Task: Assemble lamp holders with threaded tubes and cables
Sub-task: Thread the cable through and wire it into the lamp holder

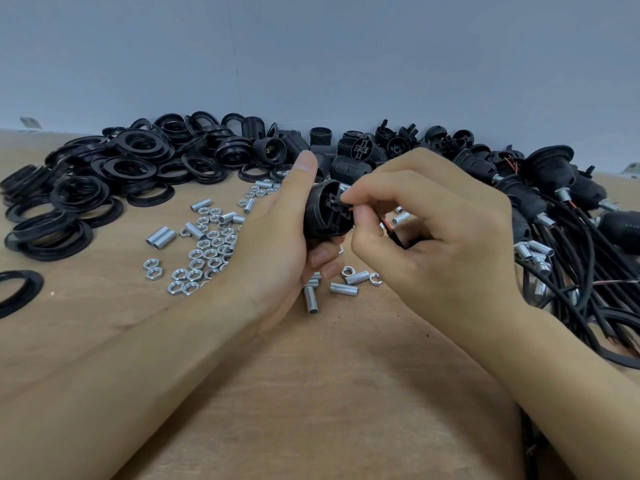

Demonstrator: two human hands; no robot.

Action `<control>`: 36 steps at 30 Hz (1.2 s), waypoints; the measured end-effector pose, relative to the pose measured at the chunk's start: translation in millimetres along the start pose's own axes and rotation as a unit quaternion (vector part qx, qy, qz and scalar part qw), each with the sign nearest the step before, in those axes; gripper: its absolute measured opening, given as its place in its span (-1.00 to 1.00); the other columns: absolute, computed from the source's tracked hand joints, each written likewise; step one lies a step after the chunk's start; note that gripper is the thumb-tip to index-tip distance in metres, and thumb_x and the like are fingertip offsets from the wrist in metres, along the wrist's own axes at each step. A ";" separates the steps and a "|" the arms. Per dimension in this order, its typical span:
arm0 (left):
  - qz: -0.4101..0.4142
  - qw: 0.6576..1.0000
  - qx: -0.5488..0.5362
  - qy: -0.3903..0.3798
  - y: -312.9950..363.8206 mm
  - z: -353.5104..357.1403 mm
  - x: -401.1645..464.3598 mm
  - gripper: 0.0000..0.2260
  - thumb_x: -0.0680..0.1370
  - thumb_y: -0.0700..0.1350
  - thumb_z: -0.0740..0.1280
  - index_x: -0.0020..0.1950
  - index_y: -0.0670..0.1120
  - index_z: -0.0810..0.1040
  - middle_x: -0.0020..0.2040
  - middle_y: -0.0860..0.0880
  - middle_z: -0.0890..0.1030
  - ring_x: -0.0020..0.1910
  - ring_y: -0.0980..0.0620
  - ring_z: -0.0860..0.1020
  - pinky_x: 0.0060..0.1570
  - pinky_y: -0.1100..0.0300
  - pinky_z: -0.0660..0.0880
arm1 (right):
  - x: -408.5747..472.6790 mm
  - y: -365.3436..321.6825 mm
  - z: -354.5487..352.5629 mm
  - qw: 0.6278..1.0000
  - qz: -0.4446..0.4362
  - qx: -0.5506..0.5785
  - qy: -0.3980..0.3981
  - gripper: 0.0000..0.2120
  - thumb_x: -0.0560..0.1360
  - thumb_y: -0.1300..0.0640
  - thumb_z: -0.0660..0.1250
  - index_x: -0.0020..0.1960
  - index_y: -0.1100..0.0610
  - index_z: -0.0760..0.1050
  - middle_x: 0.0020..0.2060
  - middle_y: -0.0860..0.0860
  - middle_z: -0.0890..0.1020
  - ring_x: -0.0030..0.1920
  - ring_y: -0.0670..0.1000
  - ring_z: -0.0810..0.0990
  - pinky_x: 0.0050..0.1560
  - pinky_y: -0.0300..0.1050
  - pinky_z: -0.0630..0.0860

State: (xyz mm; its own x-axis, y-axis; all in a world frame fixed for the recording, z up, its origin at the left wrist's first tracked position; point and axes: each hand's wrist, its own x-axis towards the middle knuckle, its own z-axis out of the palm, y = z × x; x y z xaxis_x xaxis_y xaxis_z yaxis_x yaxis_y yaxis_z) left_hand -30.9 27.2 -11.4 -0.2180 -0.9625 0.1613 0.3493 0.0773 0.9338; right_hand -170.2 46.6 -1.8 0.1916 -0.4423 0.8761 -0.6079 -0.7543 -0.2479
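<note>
Above the wooden table (311, 393), the left hand (277, 237) grips a black plastic lamp holder (325, 213); the right hand (433, 230) pinches a black-and-red cable (393, 233) at its terminals. Wiring seems underway; next, likely seating the wire ends precisely.

I counted two hands: left hand (277, 233), right hand (436, 233), together at 12 o'clock of centre. One lamp holder (323, 213) sat between them, one cable (394, 233) in the right. Black rings (114, 171) at 10 o'clock: dozens, too overlapped to count. Hex nuts (207, 252) at 9 o'clock: roughly forty. Loose threaded tubes (346, 288): about a dozen. Wired holders (554, 202) at 3 o'clock: several, exact number unclear. One table (311, 393).
</note>
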 end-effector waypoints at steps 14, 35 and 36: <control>-0.025 0.993 0.094 0.073 0.4 -3.8 -1.5 -0.47 0.63 0.24 0.16 -0.44 0.02 0.55 -0.50 -0.08 0.41 -0.66 0.02 0.22 -0.59 0.26 0.29 | 0.7 3.8 0.0 0.998 -0.028 -0.018 -0.044 -0.88 0.48 0.40 0.38 -0.06 0.26 0.67 -0.19 0.10 0.63 -0.28 -0.03 0.53 -0.23 -0.40 0.35; -0.018 0.992 0.115 0.044 -3.2 -5.0 1.9 -0.53 0.67 0.21 0.08 -0.20 -0.14 0.41 -0.54 -0.07 0.35 -0.67 0.02 0.20 -0.60 0.28 0.26 | -0.7 -3.7 -1.4 0.995 0.032 0.069 -0.066 -0.81 0.46 0.40 0.35 -0.02 0.16 0.54 -0.19 -0.21 0.50 -0.28 -0.15 0.47 -0.26 -0.49 0.32; 0.001 0.990 0.132 0.045 -3.4 -5.6 2.1 -0.53 0.67 0.19 0.07 -0.18 -0.17 0.41 -0.54 -0.08 0.36 -0.68 0.01 0.21 -0.61 0.27 0.26 | -0.8 -4.1 -1.5 0.995 0.027 0.065 -0.064 -0.81 0.46 0.40 0.35 -0.01 0.16 0.54 -0.19 -0.19 0.50 -0.27 -0.13 0.47 -0.26 -0.49 0.31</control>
State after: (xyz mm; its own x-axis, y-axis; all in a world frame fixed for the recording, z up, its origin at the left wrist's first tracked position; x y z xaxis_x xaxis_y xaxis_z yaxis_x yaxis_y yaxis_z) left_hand -27.4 23.5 -16.0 -0.1302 -0.9807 0.1456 0.0975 0.1334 0.9863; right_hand -169.0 50.7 -0.9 0.2629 -0.5356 0.8025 -0.5168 -0.7806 -0.3517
